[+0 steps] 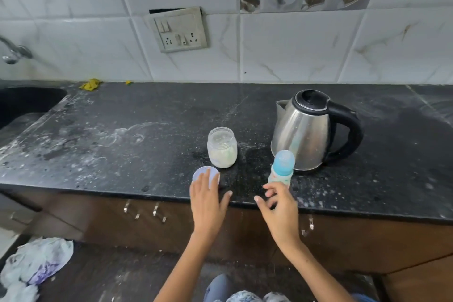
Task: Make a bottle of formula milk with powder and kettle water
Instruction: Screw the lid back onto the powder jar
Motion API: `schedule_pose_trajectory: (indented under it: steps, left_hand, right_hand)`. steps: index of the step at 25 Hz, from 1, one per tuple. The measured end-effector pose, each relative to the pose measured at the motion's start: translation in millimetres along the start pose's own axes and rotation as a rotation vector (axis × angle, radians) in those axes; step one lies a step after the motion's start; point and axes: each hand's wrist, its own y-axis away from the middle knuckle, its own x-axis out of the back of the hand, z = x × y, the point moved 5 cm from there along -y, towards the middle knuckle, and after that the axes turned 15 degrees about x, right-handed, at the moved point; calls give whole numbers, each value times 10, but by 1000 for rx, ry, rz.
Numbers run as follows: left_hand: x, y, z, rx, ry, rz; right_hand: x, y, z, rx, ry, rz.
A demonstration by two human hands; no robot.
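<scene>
A clear jar [222, 148] of pale formula powder stands uncapped on the black counter [122, 144]. Its round bluish lid [199, 174] lies flat just in front of it, and my left hand [208, 200] rests on the lid with fingers spread. A baby bottle [282, 167] with a blue cap stands upright in front of the steel kettle [304, 130]. My right hand [278, 203] hovers open just below and in front of the bottle, fingers curled, not gripping it.
The kettle has a black handle pointing right and its lid is shut. A sink [27, 103] and tap [14, 52] lie at the far left. A switch socket [180, 29] is on the tiled wall. Crumpled cloth [36, 262] lies on the floor.
</scene>
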Motion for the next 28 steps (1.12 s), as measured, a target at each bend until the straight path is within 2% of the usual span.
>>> schedule_pose_trajectory:
  steps: [3,7,9,11,13,15,17,18,19,22,23,28]
  left_hand:
    - [29,-297,-321,207,-173,-131]
    - [8,-519,-367,188,-252,-183]
    - [45,-520,-355,162,-127,-155]
    - [100,-449,-300,104,128,-157]
    - [131,-403,-203,60,339,-231]
    - [159,-407,-121,54,473,-300]
    - [189,-459,-74,32,549,-324]
    - [198,-494,-65,18,573,-326]
    - [206,-529,-87,25,597,-311]
    - [213,-701,-193,173,648,-210]
    - [195,-777,-198,219,636,-201]
    - [33,-1183,-23,208,620,-298]
  right_hand:
    - [-304,-171,-176,22,-18,-157]
    - [-640,-343,-177,-31,6,-310]
    - [-779,-403,-113,-166,-87,-359]
    - [-892,-417,-68,-455,-390,-385]
    - [-984,-390,-101,-740,-862,-387]
    - [-966,-411,-140,-838,-1177,-325]
    - [-900,-500,-149,-806,-1230,-256]
    - [-858,-572,-134,-744,-1142,-233]
    - [-794,-660,-97,-654,-950,-219]
    - [-526,-1075,-72,-264,-121,-173]
    - [-524,-1213,-130,-159,38,-206]
    - [-918,-1583,-349,-24,229,-421]
